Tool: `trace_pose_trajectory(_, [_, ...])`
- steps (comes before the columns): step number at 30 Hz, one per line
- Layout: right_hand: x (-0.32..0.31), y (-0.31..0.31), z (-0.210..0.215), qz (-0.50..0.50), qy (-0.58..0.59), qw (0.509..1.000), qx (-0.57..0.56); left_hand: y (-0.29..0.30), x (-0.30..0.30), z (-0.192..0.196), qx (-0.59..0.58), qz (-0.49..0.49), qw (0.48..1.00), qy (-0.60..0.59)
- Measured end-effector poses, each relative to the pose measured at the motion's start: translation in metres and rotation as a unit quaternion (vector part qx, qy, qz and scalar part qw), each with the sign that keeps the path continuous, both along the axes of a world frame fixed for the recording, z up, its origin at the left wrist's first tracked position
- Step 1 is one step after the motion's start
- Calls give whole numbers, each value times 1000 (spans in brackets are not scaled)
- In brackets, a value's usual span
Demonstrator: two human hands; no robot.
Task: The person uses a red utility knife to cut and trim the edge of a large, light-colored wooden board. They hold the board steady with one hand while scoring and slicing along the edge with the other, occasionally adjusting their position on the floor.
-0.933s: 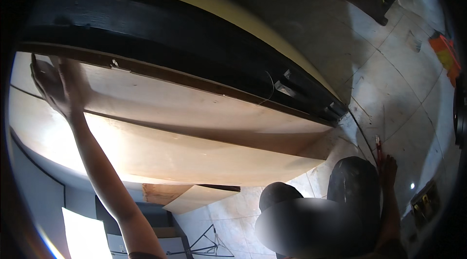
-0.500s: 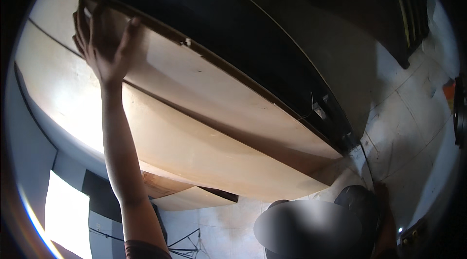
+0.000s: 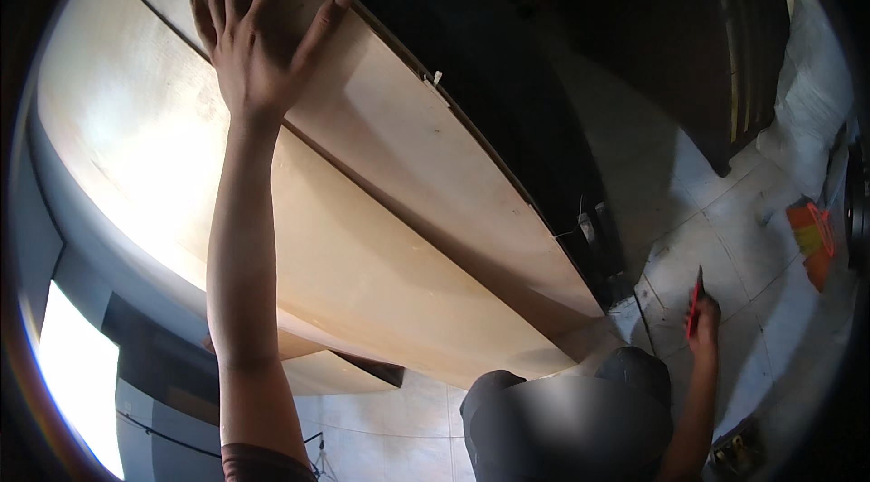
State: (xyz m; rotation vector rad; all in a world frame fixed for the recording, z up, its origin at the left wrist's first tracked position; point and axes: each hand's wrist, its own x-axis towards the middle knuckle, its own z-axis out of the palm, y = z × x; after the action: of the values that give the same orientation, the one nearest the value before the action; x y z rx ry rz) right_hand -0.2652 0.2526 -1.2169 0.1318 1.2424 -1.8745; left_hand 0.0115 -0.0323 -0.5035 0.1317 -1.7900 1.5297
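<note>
A large pale plywood panel (image 3: 381, 237) leans on edge against a dark board (image 3: 507, 92) behind it. My left hand (image 3: 258, 38) lies flat on the panel near its upper edge with fingers spread, holding nothing. My right hand (image 3: 702, 314) is low at the right over the tiled floor (image 3: 725, 237), shut on a thin red tool (image 3: 693, 301) that points upward, close to the panel's lower right corner. A dark grey blurred shape (image 3: 562, 419) sits in front of my right forearm at the bottom of the view.
A dark wooden slatted frame (image 3: 743, 47) stands at the upper right. An orange object (image 3: 807, 233) lies on the floor at the right, with white sacks (image 3: 816, 92) beyond it. A bright opening (image 3: 72, 373) glows at the lower left. A smaller plywood piece (image 3: 335, 373) lies under the panel.
The view has swung, so the panel now runs steeply down to the right. My left hand has slid along the panel's upper edge. My right hand with the red tool shows more fully.
</note>
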Motion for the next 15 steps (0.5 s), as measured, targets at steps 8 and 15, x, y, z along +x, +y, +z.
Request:
trace_pose_trajectory(8, [101, -82, 379, 28, 553, 811, -190, 13, -16, -4, 68, -13, 996, 62])
trace_pose_trajectory(15, [175, -129, 502, 37, 604, 755, -254, 30, -7, -4, 85, 76, 989, 92])
